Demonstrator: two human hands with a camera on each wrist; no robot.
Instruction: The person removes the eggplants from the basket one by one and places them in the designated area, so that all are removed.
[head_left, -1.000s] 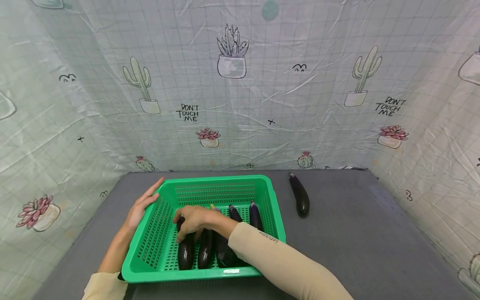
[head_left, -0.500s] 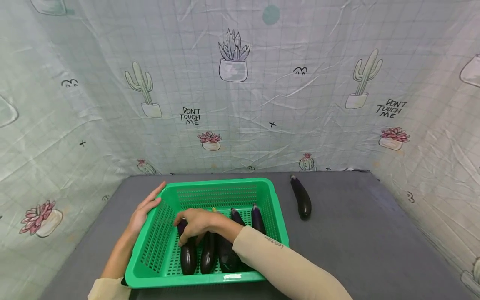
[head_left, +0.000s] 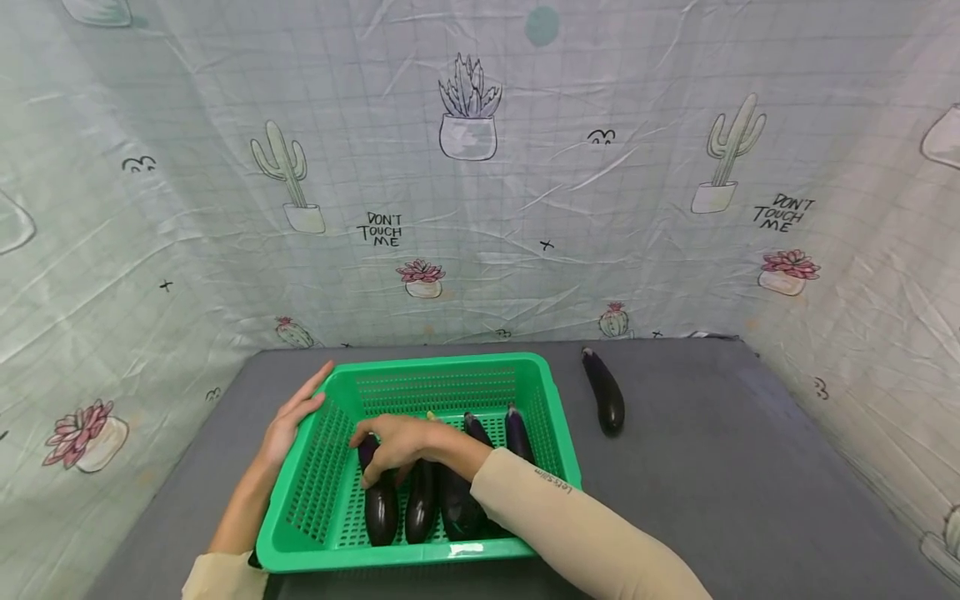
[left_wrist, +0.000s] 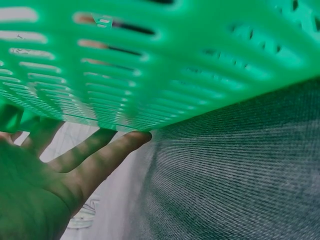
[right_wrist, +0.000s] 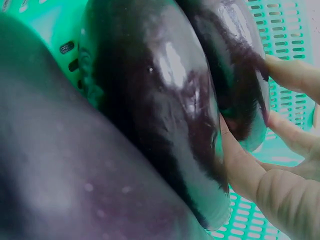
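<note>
My right hand (head_left: pixel 401 440) reaches into a green plastic basket (head_left: pixel 442 361) and grips the upper part of the leftmost eggplant (head_left: pixel 381 512). In the right wrist view its fingers lie on both sides of that dark eggplant (right_wrist: pixel 237 55), one of them in the gap beside the neighbouring eggplant (right_wrist: pixel 165 100). My left hand (head_left: pixel 283 425) rests along the basket's left side, fingers extended. The left wrist view shows those straight fingers against the outside of the slotted wall (left_wrist: pixel 165 60).
Several more eggplants lie side by side in the basket, one at its right (head_left: pixel 516 433), partly behind my right forearm. Another eggplant (head_left: pixel 606 392) lies on the grey table (head_left: pixel 720 467) right of the basket. A cactus-print cloth (head_left: pixel 525 192) hangs behind and at the sides.
The head view has shifted slightly, with the basket a little further right in it. Both hands keep their places on the basket and the leftmost eggplant.
</note>
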